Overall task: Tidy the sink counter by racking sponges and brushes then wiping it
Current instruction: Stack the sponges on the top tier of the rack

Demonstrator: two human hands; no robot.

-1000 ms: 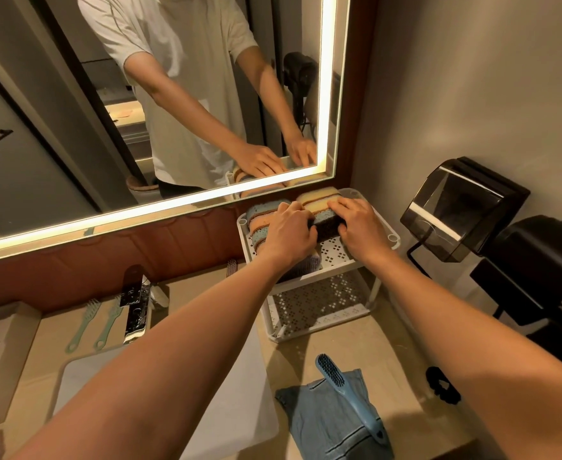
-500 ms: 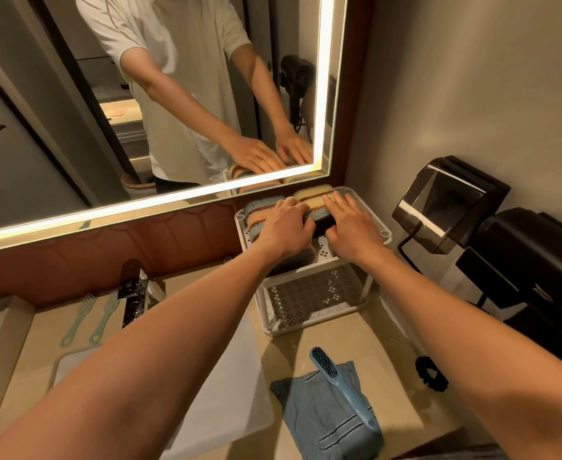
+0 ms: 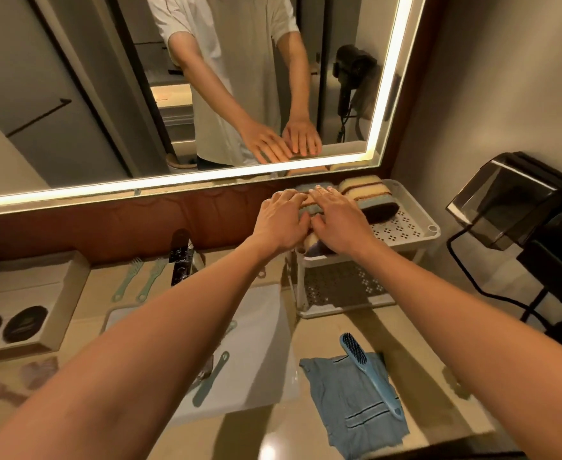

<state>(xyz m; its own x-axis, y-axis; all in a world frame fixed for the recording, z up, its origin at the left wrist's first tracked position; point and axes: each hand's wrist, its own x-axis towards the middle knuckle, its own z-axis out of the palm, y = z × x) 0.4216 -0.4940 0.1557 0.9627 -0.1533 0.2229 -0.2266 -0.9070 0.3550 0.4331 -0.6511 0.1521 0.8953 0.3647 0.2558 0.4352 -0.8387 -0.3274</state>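
Both hands lie just right of the frame's center, side by side and palms down. The left hand (image 3: 283,220) has its fingers straight and slightly fanned, and the right hand (image 3: 339,224) is flattened the same way. The thumbs nearly meet between them. Neither hand pinches or curls around anything. They rest flat on the left part of a row of sponges (image 3: 364,194), covering most of it so that only blue and orange edges show between the fingers. The uncovered sponges to the right are beige and yellow, with a blue layer and a dark one at the front. All the sponges sit on the top shelf of a white perforated two-tier rack (image 3: 415,227), which stands on the counter (image 3: 405,343) against the wall below the lit mirror (image 3: 74,94). The mirror reflects the two flat hands. Lower right of center, a blue brush (image 3: 369,376) lies diagonally across a crumpled blue cloth (image 3: 349,413). To the left of the rack, two pale green brushes (image 3: 127,279) lie beside the faucet (image 3: 180,260). A third green brush (image 3: 211,381) lies on a white mat (image 3: 259,343), partly hidden by the left forearm. At the left edge is a box (image 3: 70,293) holding two dark ovals. On the wall at the right is a black dispenser (image 3: 512,200).
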